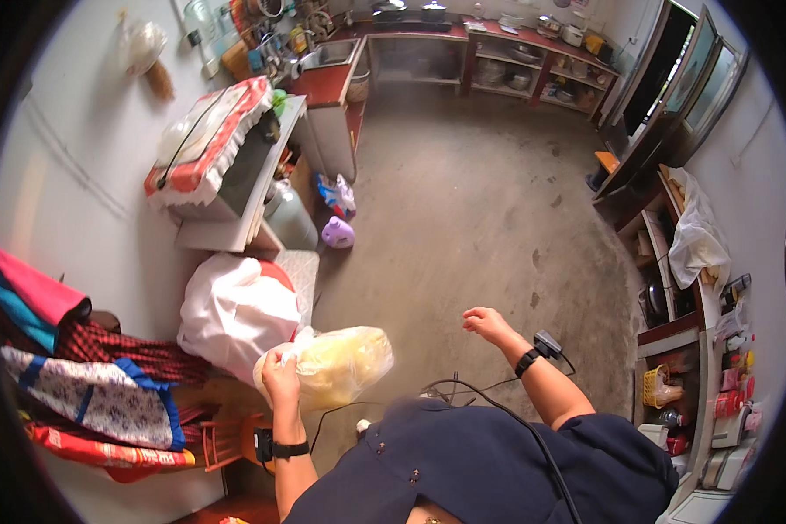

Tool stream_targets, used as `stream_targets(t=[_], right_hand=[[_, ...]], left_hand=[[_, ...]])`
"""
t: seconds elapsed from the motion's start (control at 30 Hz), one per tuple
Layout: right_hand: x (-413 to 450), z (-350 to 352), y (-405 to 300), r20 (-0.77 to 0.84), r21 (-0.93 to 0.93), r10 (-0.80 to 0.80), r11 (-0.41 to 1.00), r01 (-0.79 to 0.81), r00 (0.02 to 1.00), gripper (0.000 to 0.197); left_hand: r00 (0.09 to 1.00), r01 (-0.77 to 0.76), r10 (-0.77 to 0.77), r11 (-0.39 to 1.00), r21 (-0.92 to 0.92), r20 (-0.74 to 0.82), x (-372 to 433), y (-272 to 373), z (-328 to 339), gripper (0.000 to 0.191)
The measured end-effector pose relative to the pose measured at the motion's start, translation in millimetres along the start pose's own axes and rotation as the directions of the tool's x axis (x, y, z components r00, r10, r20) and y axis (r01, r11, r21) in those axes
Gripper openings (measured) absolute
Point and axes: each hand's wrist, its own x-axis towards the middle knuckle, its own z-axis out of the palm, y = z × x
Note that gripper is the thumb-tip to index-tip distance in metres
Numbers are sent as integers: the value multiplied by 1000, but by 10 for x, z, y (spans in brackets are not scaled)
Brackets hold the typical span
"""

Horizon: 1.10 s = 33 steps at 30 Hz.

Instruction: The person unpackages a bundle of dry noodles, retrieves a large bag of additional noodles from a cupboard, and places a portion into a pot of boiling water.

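My left hand (281,374) grips the gathered top of a clear plastic bag (347,361) with something pale yellow inside. The bag hangs to the right of my fingers, over the concrete floor. Just beyond that hand lies a bundle of white cloth (236,311), with the rim of a red container (276,274) showing behind it. My right hand (488,323) is raised over the floor with its fingers loosely curled, and nothing shows in it. Each wrist wears a black strap with a small device.
A purple plastic jug (338,233) and a gas cylinder (289,215) stand near the side table at left. Aprons and cloths (98,393) hang on the left wall. Shelves (669,340) line the right side. Black cables (455,386) trail near my body.
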Motion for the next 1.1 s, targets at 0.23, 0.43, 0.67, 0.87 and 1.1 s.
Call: stream_targets(t=[0.23, 0.43, 0.67, 0.87, 1.1], right_hand=[[661, -1019, -139, -116, 106, 36, 994, -23, 993, 28], [1424, -1932, -328, -243, 270, 93, 963, -25, 966, 26], [2171, -2921, -700, -382, 406, 189, 914, -20, 905, 24], [3046, -3623, -580, -407, 511, 370, 850, -127, 835, 24], [5027, -4673, -1057, -313, 470, 268, 877, -96, 911, 25]], left_hand=[[972, 9, 75, 936, -352, 222, 1317, 952, 1695, 12], [887, 32, 121, 946, -322, 445, 2308, 1822, 3144, 9], [827, 47, 165, 932, -360, 537, 3577, 2287, 4785, 14], [768, -23, 246, 934, -358, 592, 4541, 2953, 6037, 14], [728, -124, 276, 953, -276, 627, 5658, 3845, 7264, 9]])
